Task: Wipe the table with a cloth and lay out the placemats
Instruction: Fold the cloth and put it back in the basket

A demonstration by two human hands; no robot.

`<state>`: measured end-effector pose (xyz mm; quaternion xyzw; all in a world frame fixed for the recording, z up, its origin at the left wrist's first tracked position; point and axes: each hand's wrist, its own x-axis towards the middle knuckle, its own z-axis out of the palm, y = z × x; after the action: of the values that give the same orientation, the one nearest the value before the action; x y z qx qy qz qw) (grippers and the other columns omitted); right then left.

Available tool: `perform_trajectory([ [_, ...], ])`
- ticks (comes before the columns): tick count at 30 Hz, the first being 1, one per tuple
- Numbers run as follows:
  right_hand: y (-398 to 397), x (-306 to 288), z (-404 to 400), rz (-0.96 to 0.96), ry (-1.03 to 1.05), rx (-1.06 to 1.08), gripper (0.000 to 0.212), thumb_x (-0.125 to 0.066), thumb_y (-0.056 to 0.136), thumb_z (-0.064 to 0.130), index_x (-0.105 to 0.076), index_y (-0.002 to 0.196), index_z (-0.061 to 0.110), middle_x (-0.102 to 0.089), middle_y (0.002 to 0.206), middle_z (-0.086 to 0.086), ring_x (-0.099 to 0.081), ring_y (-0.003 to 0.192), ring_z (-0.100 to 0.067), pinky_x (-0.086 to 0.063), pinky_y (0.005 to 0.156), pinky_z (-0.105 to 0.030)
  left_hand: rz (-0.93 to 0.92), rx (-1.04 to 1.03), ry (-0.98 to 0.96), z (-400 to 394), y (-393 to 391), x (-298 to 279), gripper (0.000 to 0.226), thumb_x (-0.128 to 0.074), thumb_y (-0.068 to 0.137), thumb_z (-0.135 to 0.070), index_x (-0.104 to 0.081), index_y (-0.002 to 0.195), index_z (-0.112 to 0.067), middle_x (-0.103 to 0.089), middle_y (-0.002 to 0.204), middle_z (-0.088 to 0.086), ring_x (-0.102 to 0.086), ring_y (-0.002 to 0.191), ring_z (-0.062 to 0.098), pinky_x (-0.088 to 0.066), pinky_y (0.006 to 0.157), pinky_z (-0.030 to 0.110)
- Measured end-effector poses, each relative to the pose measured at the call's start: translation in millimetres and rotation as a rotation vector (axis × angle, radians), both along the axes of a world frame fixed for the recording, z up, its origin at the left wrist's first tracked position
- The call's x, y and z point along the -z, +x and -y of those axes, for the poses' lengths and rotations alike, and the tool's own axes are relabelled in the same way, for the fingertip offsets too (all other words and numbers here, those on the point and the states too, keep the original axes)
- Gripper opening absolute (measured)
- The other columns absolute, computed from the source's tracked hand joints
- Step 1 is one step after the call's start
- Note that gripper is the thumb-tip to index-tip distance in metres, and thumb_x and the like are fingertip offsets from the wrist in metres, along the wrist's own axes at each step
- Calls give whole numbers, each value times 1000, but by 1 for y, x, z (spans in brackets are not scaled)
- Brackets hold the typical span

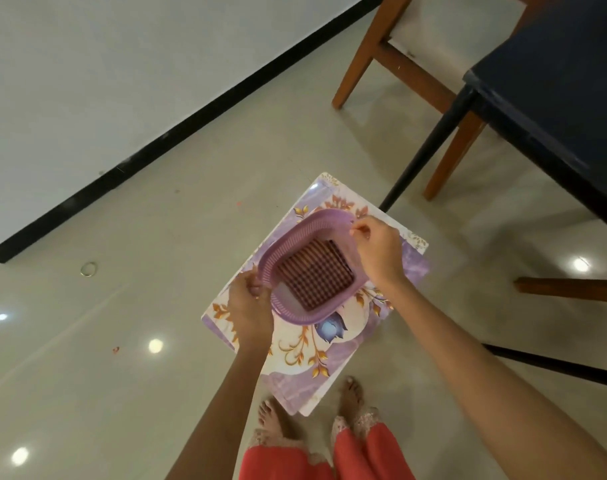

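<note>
Fingers (359,230) pinching ribbed lilac plastic basket (288,308), checked woven cloth (314,275) inside

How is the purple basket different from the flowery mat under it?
The basket is plain purple with raised ribbed walls, and a checked cloth lies inside; the mat is flat, with gold leaves and a blue flower. The basket is smaller than the mat. The left hand and right hand hold the basket's rim, not the mat. Both have purple on them.

Bare arms (503,386), bare feet (274,420), red trousers (368,455) with pale lace hems (362,422).
</note>
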<state>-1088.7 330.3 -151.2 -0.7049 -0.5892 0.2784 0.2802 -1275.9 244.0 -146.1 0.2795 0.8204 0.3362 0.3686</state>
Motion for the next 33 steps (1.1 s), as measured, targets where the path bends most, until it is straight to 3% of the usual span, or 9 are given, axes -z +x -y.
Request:
perform_trajectory([
  [3,23,1,26,11,3,85,7,-72,83,8,-70,79,3,-60,77,3,-54,66,-11,-35,59,-7,58,-151,-126,6,3,6,36,-66,87,-11,-42,114,-15,-58,104,8,-58,88,24,-48,71,33],
  [6,31,17,50,28,-27,180,11,-76,80,12,-70,79,3,-54,87,1,-55,75,-16,-35,63,-19,95,-140,-268,12,8,15,39,-61,90,-21,-40,121,-12,-58,113,7,-60,90,27,-52,80,40],
  [10,26,35,76,-69,-38,480,20,-77,79,14,-65,91,4,-51,94,-2,-54,85,-22,-39,74,-28,137,64,-318,11,10,16,16,-44,97,-17,-46,112,-12,-68,96,12,-69,62,27,-59,61,44],
  [15,25,101,122,-392,-595,893,53,-88,61,23,-63,100,-1,-66,102,-17,-64,86,-31,-53,74,-41,133,160,-341,9,4,18,15,-40,98,-8,-53,101,-5,-70,84,13,-69,56,27,-60,64,47],
  [17,17,116,138,-512,-756,865,58,-89,63,25,-61,106,-3,-63,100,-17,-57,80,-28,-47,70,-36,159,162,-336,10,2,19,15,-41,98,-6,-55,100,-5,-70,85,12,-69,55,25,-60,57,40],
  [20,4,119,154,-661,-808,773,31,-85,71,19,-59,82,4,-59,86,-16,-57,75,-28,-51,68,-37,214,141,-311,8,1,16,20,-42,97,-4,-56,85,-12,-68,80,9,-69,59,24,-60,57,38],
  [23,0,119,160,-634,-786,788,33,-86,70,17,-55,73,7,-59,85,-16,-60,76,-31,-56,74,-44,237,121,-322,8,2,14,29,-43,97,-4,-49,74,-20,-63,71,3,-69,61,28,-60,64,42],
  [30,-12,106,158,-614,-780,863,44,-85,72,19,-56,100,1,-55,85,-9,-57,81,-29,-55,65,-39,229,161,-343,8,0,14,15,-42,99,-7,-50,89,-14,-69,89,14,-71,67,31,-59,59,36],
  [33,-15,102,156,-590,-791,826,40,-87,69,21,-56,85,1,-57,82,-11,-57,76,-28,-54,67,-37,247,169,-355,7,0,12,22,-41,99,-8,-49,80,-16,-70,91,17,-71,70,33,-60,63,39],
])
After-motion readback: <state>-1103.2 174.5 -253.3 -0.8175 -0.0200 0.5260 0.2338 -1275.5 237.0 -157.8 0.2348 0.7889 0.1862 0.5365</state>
